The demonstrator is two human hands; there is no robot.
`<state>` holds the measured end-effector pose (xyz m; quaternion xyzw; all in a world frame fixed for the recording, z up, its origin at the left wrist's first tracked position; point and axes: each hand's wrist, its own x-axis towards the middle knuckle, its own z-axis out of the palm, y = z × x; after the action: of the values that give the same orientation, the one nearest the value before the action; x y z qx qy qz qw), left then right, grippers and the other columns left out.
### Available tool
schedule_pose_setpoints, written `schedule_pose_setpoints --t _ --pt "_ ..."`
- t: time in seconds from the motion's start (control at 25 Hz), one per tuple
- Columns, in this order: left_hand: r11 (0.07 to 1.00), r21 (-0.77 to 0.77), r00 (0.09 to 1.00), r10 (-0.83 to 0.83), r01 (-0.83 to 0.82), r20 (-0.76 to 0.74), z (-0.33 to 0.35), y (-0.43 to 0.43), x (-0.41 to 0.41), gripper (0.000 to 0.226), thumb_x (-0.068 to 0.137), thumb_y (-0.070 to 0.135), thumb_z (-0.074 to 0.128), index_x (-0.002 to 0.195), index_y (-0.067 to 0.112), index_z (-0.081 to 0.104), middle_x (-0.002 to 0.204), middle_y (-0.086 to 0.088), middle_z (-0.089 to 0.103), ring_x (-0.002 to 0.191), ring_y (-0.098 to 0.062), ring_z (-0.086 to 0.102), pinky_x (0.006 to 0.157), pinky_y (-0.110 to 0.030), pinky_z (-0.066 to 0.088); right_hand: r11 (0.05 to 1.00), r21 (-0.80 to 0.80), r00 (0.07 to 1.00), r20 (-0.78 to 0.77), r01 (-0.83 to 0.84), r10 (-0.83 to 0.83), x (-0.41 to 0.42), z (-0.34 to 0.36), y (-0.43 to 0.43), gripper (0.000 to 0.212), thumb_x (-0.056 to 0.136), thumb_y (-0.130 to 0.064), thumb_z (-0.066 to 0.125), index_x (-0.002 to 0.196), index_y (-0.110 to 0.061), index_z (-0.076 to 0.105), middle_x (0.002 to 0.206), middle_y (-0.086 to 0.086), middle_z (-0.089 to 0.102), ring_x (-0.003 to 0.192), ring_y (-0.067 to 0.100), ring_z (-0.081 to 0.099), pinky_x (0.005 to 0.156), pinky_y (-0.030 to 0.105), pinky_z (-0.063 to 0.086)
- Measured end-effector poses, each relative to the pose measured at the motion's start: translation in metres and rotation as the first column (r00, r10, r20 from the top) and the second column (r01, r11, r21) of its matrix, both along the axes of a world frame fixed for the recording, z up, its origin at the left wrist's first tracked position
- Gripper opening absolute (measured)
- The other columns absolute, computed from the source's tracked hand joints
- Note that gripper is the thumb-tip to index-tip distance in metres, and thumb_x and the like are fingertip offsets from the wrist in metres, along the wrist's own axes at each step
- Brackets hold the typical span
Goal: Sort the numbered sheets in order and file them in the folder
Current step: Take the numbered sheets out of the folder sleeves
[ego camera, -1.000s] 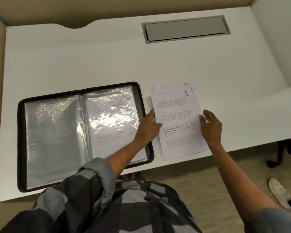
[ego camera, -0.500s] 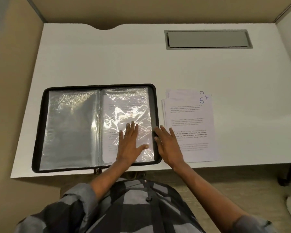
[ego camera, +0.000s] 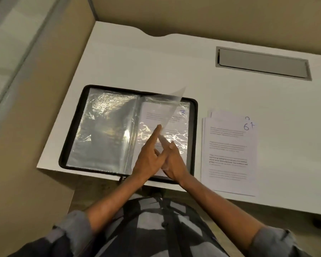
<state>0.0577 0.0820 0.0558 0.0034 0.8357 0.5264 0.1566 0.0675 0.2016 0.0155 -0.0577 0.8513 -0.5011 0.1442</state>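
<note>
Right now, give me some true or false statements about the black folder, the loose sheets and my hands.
The black zip folder lies open on the white desk. True.
The filed sheet showing on its right side is marked 5. False: it is marked 3.
The stack of loose printed sheets lies left of the folder. False: it lies right of it.
The left hand touches a lifted clear plastic sleeve with its forefinger. True.

Sheets [ego camera: 230,154] lie right of folder [ego camera: 107,130] on desk [ego camera: 156,64].
</note>
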Motion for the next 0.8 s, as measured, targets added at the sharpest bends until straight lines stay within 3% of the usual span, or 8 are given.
schedule_pose_setpoints --t 0.12,0.2,0.28,0.36,0.44,0.52,0.64,0.8 --pt "0.996 0.021 0.989 0.093 -0.091 -0.117 0.032 -0.033 -0.001 0.085 0.091 0.067 0.057 0.16 0.045 0.013 0.167 0.018 0.02 0.153 -0.002 0.02 0.125 -0.044 0.028 0.989 -0.119 0.995 0.052 -0.084 0.091 -0.014 0.024 -0.038 0.074 0.103 -0.025 0.058 0.163 -0.026 0.014 0.165 -0.01 0.017 0.149 0.0 0.02 0.12 0.015 0.025" --pt "0.987 -0.003 0.956 0.153 -0.159 -0.252 0.051 -0.055 0.0 0.086 0.09 0.072 0.053 0.161 0.04 0.016 0.167 0.021 0.017 0.154 0.002 0.013 0.127 -0.043 0.017 0.981 -0.077 0.984 -0.012 -0.176 0.176 -0.021 0.038 -0.066 0.072 0.103 -0.028 0.059 0.162 -0.02 0.018 0.163 -0.009 0.022 0.144 -0.005 0.023 0.113 0.004 0.024" --pt "0.977 -0.079 0.907 0.15 -0.196 -0.394 0.062 -0.069 0.0 0.083 0.094 0.069 0.048 0.161 0.028 0.023 0.168 0.014 0.02 0.155 -0.002 0.011 0.128 -0.04 0.008 0.962 -0.017 0.956 -0.115 -0.272 0.268 -0.024 0.039 -0.088 0.066 0.103 -0.039 0.056 0.159 -0.015 0.029 0.161 0.001 0.035 0.142 0.001 0.031 0.115 0.007 0.021" --pt "0.957 -0.186 0.879 0.113 -0.221 -0.463 0.061 -0.081 0.001 0.076 0.098 0.059 0.051 0.159 0.019 0.029 0.169 0.005 0.021 0.157 -0.01 0.01 0.129 -0.04 0.004 0.929 0.084 0.913 -0.177 -0.359 0.369 -0.027 0.026 -0.106 0.064 0.103 -0.047 0.05 0.155 -0.013 0.036 0.16 0.011 0.038 0.147 0.016 0.032 0.124 0.022 0.016" --pt "0.941 -0.257 0.889 0.084 -0.22 -0.451 0.042 -0.091 0.002 0.071 0.1 0.043 0.061 0.159 0.018 0.031 0.17 0.003 0.016 0.157 -0.011 0.006 0.129 -0.04 0.002 0.881 0.258 0.875 -0.185 -0.397 0.448 -0.031 0.005 -0.108 0.065 0.104 -0.047 0.048 0.159 -0.019 0.027 0.166 0.007 0.026 0.155 0.02 0.018 0.127 0.04 0.009" --pt "0.935 -0.298 0.922 0.07 -0.194 -0.382 0.013 -0.099 0.002 0.072 0.102 0.043 0.057 0.162 0.02 0.023 0.171 0.004 0.008 0.157 -0.009 0.0 0.129 -0.038 0.0 0.83 0.416 0.878 -0.133 -0.371 0.459 -0.038 -0.014 -0.09 0.064 0.107 -0.046 0.039 0.163 -0.022 0.016 0.17 0.001 0.013 0.158 0.018 0.007 0.127 0.051 0.009" --pt "0.909 -0.404 0.967 -0.003 -0.103 -0.253 -0.035 -0.102 -0.006 0.078 0.104 0.059 0.04 0.164 0.022 0.007 0.171 0.003 -0.003 0.156 -0.008 -0.009 0.129 -0.037 -0.001 0.796 0.54 0.925 -0.081 -0.273 0.372 -0.049 -0.033 -0.042 0.065 0.107 -0.05 0.022 0.163 -0.017 0.013 0.171 0.001 0.007 0.158 0.02 0.001 0.126 0.054 0.012" --pt "0.863 -0.498 0.958 -0.209 0.086 -0.196 -0.075 -0.088 -0.028 0.078 0.103 0.065 0.031 0.163 0.02 0.01 0.171 -0.001 -0.003 0.157 -0.012 -0.01 0.129 -0.039 0.0 0.763 0.626 0.976 -0.008 -0.164 0.217 -0.061 -0.05 0.022 0.068 0.109 -0.051 0.028 0.163 -0.018 0.005 0.17 0.0 -0.004 0.157 0.019 -0.006 0.128 0.047 0.008"
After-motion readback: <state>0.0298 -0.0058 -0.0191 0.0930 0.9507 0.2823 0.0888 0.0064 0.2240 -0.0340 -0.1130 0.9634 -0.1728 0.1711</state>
